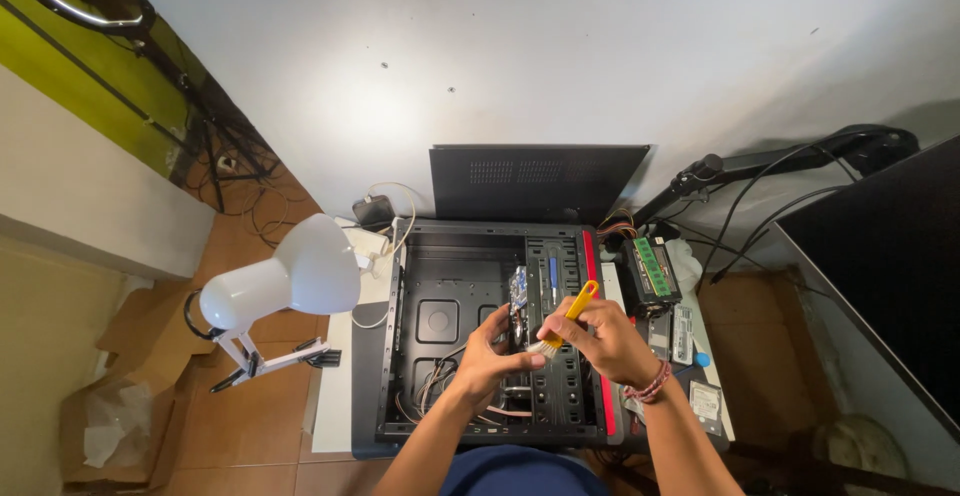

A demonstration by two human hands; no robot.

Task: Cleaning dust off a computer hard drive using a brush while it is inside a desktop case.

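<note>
From the head camera, an open computer case (440, 326) lies flat on a table, its side panel (535, 181) leaning against the wall behind it; the right hand (605, 341) is closed around a small brush with a yellow handle (578, 308), bristles down over the drive bays; the left hand (490, 361) reaches into the case just beside the brush, fingers curled on a part inside, though what they grip I cannot tell; a white desk lamp (285, 281) stands to the left; a green memory stick (655, 268) lies to the right.
</note>
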